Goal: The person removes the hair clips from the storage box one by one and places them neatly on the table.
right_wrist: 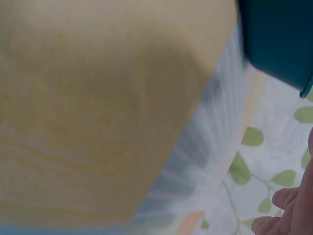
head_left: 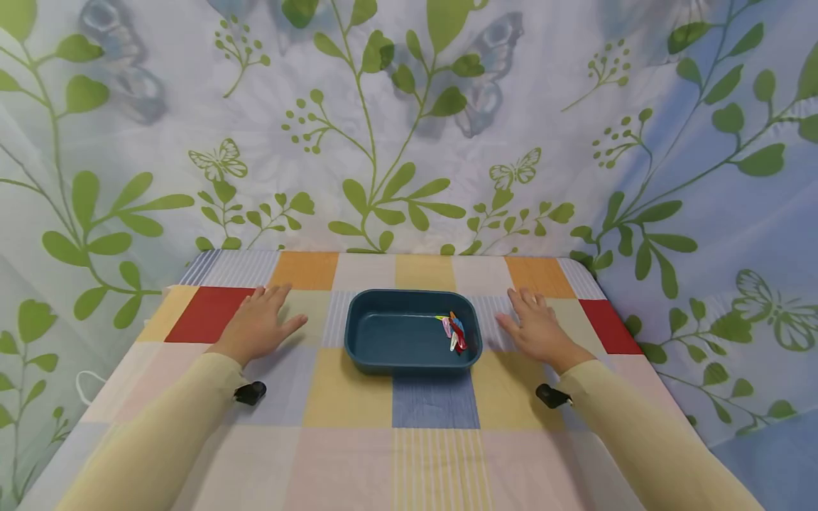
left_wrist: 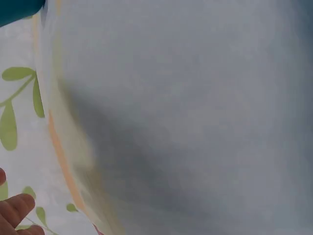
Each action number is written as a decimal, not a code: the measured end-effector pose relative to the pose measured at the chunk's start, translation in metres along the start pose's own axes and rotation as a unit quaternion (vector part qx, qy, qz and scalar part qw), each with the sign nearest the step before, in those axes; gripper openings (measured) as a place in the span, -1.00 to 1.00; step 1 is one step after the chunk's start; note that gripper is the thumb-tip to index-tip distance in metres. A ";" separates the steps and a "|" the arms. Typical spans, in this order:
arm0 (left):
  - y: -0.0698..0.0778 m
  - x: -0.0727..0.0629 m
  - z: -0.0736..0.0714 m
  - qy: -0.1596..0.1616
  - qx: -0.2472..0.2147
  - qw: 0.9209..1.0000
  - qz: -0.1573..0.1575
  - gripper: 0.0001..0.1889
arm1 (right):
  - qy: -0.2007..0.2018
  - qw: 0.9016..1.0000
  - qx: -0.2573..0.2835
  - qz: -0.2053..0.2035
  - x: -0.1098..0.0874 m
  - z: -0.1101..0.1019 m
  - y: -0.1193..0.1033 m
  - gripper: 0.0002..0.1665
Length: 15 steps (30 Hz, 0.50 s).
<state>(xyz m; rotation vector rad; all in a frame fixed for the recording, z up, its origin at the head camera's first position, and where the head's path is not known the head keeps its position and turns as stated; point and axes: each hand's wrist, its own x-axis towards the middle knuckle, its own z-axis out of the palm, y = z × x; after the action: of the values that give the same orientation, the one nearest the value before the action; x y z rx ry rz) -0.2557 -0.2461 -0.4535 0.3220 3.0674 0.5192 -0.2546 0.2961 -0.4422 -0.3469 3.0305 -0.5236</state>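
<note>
A dark teal rectangular tray (head_left: 409, 358) with raised walls stands mid-table. Against its right inner side lies a small pile of colourful hair clips (head_left: 455, 333), in pink, red, white, blue, orange and green. To the left of the tray is my left hand (head_left: 258, 326), fingers spread and holding nothing. My right hand (head_left: 535, 328) is on the other side, closer to the tray but apart from it, also with loose, extended fingers. Each wrist view catches only fingertips at a lower corner, plus part of the teal tray (right_wrist: 281, 39).
A patchwork-patterned cloth (head_left: 358, 461) covers the table. Behind it and along both sides hang pale curtains (head_left: 409, 142) printed with green leaves and butterflies. A thin white cable loop (head_left: 79, 387) shows beyond the table's left edge.
</note>
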 end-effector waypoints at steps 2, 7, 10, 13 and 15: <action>0.004 0.002 0.000 0.006 -0.007 1.000 0.005 -0.04 | 0.000 1.000 0.012 -0.010 0.001 0.001 -0.004 -0.10; 0.023 0.005 -0.005 0.021 -0.040 0.999 0.024 -0.10 | -0.010 0.999 0.041 -0.023 0.001 0.003 -0.015 -0.11; 0.038 0.007 -0.008 0.024 -0.061 0.997 0.033 -0.12 | -0.014 0.998 0.045 -0.032 0.001 0.006 -0.020 -0.11; 0.051 0.009 -0.011 0.023 -0.078 0.996 0.040 -0.15 | -0.020 0.998 0.050 -0.043 0.001 0.008 -0.025 -0.11; 0.058 0.011 -0.011 0.023 -0.086 0.995 0.048 -0.15 | -0.026 0.997 0.053 -0.050 0.001 0.009 -0.029 -0.11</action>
<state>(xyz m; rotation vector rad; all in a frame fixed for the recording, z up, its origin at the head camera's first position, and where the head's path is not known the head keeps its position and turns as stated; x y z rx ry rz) -0.2552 -0.1937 -0.4235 0.4598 3.0345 0.8002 -0.2487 0.2667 -0.4406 -0.4991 2.9332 -0.6666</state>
